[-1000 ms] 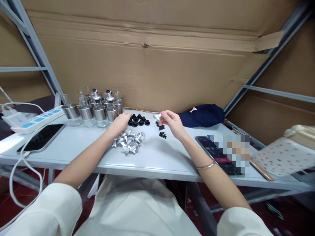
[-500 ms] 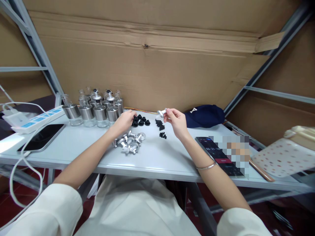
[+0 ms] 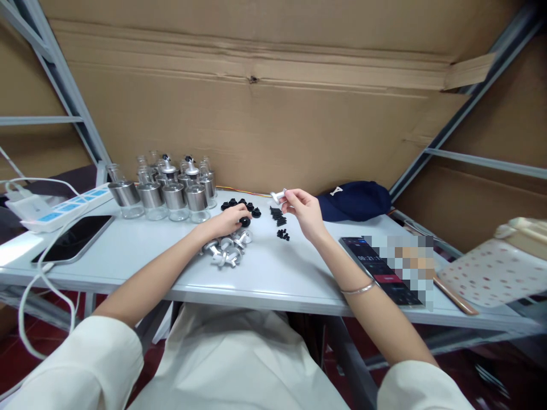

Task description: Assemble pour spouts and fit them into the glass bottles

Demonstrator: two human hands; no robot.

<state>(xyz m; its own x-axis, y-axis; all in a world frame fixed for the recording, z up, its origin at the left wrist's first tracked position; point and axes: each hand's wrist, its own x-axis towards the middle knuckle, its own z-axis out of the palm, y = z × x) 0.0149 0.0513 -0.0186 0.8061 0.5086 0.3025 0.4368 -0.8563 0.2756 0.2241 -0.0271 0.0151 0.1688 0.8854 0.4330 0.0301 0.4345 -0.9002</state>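
Note:
Between the fingertips of my right hand (image 3: 305, 213) is a silver pourer spout (image 3: 277, 197), raised above the table. My left hand (image 3: 228, 221) is closed at the fingertips on a black rubber stopper (image 3: 245, 222). Beyond that hand lies a group of similar black stoppers (image 3: 242, 203). A heap of silver pourer spouts (image 3: 226, 253) sits just in front of it, towards me. Small black strip-like parts (image 3: 278, 216) and tiny black caps (image 3: 282, 234) lie below my right hand.
Glass bottles with steel sleeves (image 3: 174, 196) stand at the left back, two topped with pourers. Left of them are a power strip (image 3: 64, 208) and a tablet (image 3: 74, 238). A navy cap (image 3: 359, 200), a phone (image 3: 380, 273) and a dotted bag (image 3: 487, 273) are on the right.
My left hand has moved right and towards me from the stopper group, with a black stopper at its fingertips. My right hand has shifted slightly left, still holding the pourer spout.

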